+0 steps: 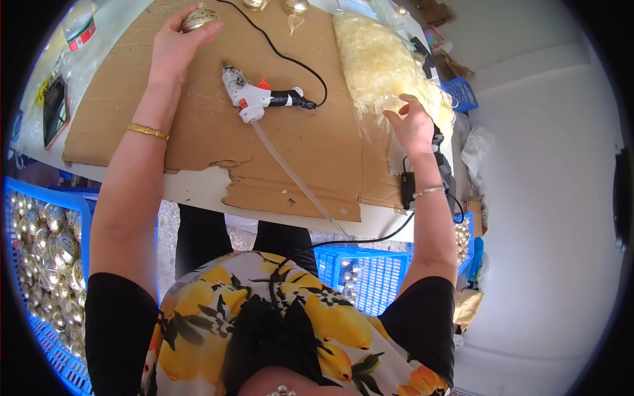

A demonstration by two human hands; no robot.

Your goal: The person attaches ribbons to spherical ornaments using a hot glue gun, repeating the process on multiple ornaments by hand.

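Observation:
My left hand [177, 49] is closed around a shiny gold ball ornament [200, 20] with dark script on it, held above the cardboard's far left part. Beside the near edge of a heap of pale yellow translucent ribbon-like pieces [380, 63] is my right hand [413, 125]. Its thumb and forefinger are curved and look apart; no held thing can be made out between them. Between the hands, a white glue gun [247, 92] with a black-taped handle lies on its side. A long clear glue stick [294, 173] runs from its back toward the table's near edge.
A brown cardboard sheet [297, 142] with a torn near edge covers the white table. A black cord [290, 55] curves from the gun. More gold balls [297, 6] lie at the far edge. Blue crates [49, 188] of ornaments stand left and below. A phone [56, 112] lies left.

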